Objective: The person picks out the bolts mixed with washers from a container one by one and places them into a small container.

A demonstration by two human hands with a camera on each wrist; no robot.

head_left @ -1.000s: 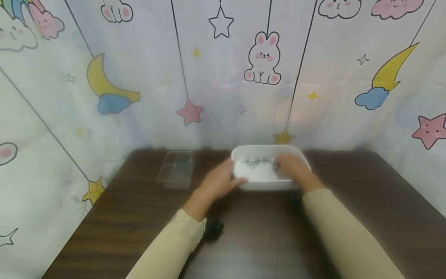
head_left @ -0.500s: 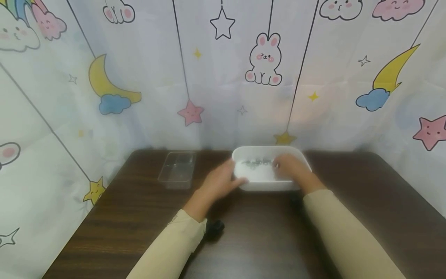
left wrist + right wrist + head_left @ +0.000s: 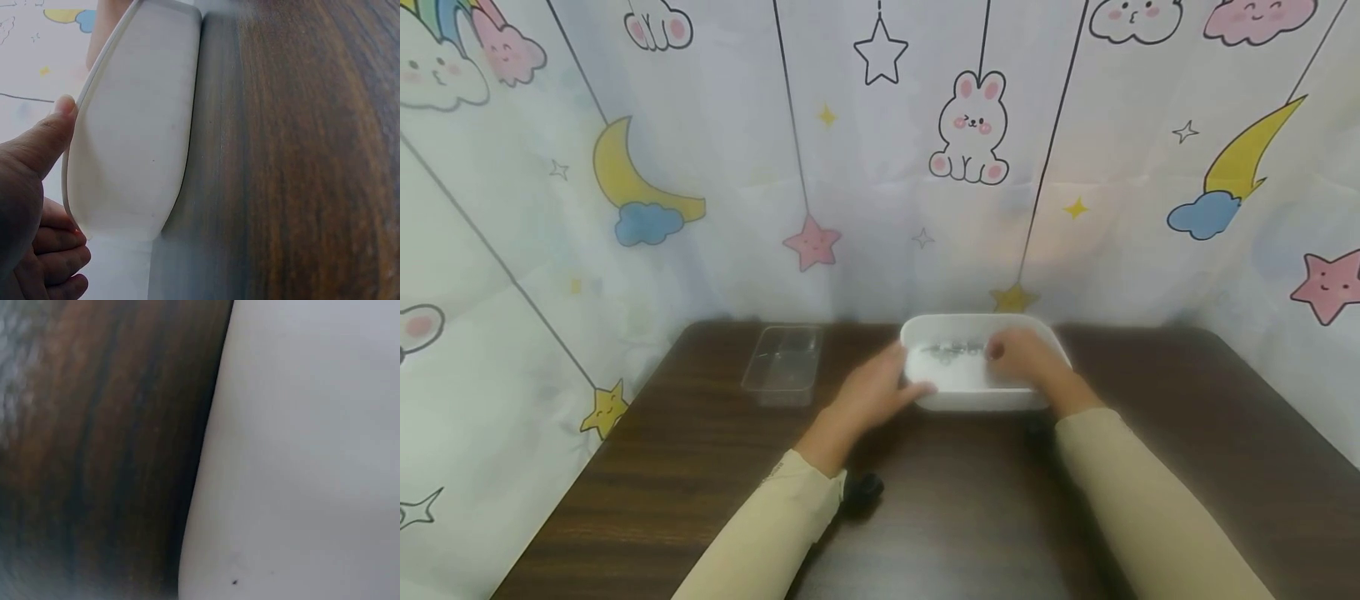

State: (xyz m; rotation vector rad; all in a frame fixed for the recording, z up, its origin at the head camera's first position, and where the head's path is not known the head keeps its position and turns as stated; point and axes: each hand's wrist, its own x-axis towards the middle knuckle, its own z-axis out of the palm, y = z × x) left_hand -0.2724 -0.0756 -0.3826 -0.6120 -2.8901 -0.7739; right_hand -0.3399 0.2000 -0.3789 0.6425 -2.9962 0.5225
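Wht cloth [image 3: 880, 150] w/ 2 moons [image 3: 612, 171] hangs behind brn table [image 3: 655, 483].

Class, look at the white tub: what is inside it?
Small shiny pieces, too blurred to identify, lie toward the far side of the white tub. The right hand is inside, covering part of the right end; whatever lies beneath or within the hand cannot be seen.

The left arm [image 3: 760, 533] and right arm [image 3: 1150, 508] are stretched toward the far edge of the surface [image 3: 625, 467], both covered by pale sleeves. The left hand's [image 3: 868, 387] thumb [image 3: 47, 140] is spread away from its bent fingers [image 3: 62, 262]. The right hand [image 3: 1026, 362] is curled inward; its fingertips cannot be seen clearly.
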